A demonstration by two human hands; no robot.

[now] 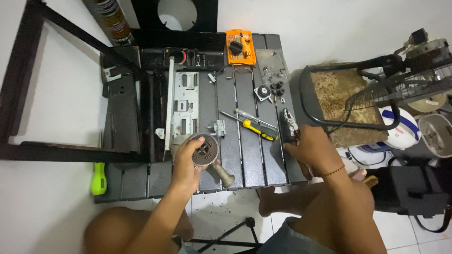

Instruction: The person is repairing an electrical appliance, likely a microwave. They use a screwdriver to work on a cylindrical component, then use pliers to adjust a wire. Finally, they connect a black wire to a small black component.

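My left hand grips a round metal burner head with its stem, low on the dark slatted table. My right hand closes on pliers at the table's right edge, just beside a yellow-handled screwdriver.

At the frame's top centre you had an orange bit case; a yellow-handled screwdriver lay mid-surface, a fan guard at right.

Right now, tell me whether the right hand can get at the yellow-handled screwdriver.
Probably yes. The right hand rests on the pliers at the table's right edge, and the yellow-handled screwdriver lies just to its left on the dark slatted table with nothing between them. It would have to let go of the pliers first.
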